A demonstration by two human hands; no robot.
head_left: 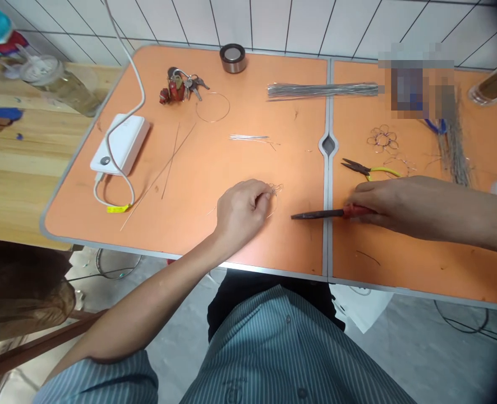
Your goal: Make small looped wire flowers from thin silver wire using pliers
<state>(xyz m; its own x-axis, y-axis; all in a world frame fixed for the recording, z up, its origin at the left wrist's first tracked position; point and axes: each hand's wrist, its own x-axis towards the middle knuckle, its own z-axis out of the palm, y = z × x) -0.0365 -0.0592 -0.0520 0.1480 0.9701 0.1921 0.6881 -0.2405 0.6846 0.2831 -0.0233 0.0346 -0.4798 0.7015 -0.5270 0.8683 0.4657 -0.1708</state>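
Observation:
My left hand (242, 212) is closed in a pinch over the middle of the orange table (189, 196). Between its thumb and fingers is a thin wire (277, 187), bent into small loops, with a curved end below. Past the table's centre seam, my right hand (389, 205) grips the red handle of long-nosed pliers (320, 214). Their dark jaws point left toward my left hand, apart from the wire. Just beyond my right hand lie yellow-handled pliers (360, 167). A flower-shaped wire piece (382, 138) rests behind them.
Straight wire bundles lie at the back (320, 90) and right (456, 146). Short wires (248, 137) sit mid-table. Keys (185, 84), a round tin (233, 59) and a white power bank (120, 144) with a cable occupy the left and back. A jar (492, 81) stands far right.

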